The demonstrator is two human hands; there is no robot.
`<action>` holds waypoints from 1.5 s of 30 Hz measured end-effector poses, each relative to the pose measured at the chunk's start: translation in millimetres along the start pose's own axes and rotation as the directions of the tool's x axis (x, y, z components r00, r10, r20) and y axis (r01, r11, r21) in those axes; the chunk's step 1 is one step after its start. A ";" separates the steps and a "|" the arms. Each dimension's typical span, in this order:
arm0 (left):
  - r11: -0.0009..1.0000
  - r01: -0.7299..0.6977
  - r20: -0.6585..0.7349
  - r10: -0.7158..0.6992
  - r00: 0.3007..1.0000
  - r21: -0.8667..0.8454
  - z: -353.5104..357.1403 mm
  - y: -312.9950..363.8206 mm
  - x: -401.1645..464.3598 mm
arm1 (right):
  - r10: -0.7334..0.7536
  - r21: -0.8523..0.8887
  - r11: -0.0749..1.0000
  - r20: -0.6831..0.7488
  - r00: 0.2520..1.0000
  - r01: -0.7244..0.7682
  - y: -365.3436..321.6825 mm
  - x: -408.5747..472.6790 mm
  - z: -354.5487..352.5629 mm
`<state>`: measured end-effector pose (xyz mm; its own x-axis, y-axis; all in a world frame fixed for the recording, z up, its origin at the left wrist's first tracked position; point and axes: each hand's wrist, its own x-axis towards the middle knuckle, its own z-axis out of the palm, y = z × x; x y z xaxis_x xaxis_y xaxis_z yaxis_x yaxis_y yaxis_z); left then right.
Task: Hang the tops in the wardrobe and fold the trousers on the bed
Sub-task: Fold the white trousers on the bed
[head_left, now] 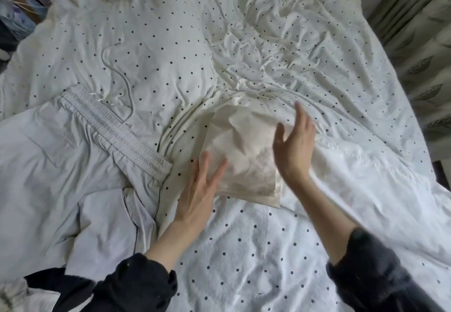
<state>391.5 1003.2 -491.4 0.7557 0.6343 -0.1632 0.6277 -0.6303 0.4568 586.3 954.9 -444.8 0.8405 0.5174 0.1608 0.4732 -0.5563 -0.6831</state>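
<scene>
Cream folded trousers (240, 155) lay between both hands: left hand (200, 189) flat-fingered, touching; right hand (294, 145) blurred, fingers apart.

The scene is lit softly and evenly by diffuse daylight; only faint shadows are cast in the creases of the dotted bedsheet (244, 31). The right hand (294, 145) is smeared by motion blur. Edges are bowed by wide-angle distortion.

A patterned curtain (419, 43) hangs at two o'clock; a blurred clutter of cables (17, 4) sits at ten o'clock.
</scene>
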 end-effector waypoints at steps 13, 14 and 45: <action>0.979 0.018 0.055 -0.029 0.998 0.204 1.6 -36.5 8.7 | -0.066 -0.439 0.791 0.631 0.773 0.426 34.9 -34.0 67.7; 0.981 0.022 0.066 -0.035 0.997 0.195 2.9 -38.1 8.8 | -0.080 -0.432 0.802 0.607 0.791 0.413 33.9 -35.4 67.3; 0.944 -0.167 0.121 0.138 0.983 0.285 10.1 -0.8 123.5 | 0.488 0.079 0.855 0.211 0.847 -0.512 37.1 11.9 27.7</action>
<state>486.2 1077.5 -520.8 0.8520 0.4825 -0.2029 0.5192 -0.8286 0.2094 606.6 958.4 -487.9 0.8868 0.3045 -0.3476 -0.0465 -0.6896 -0.7227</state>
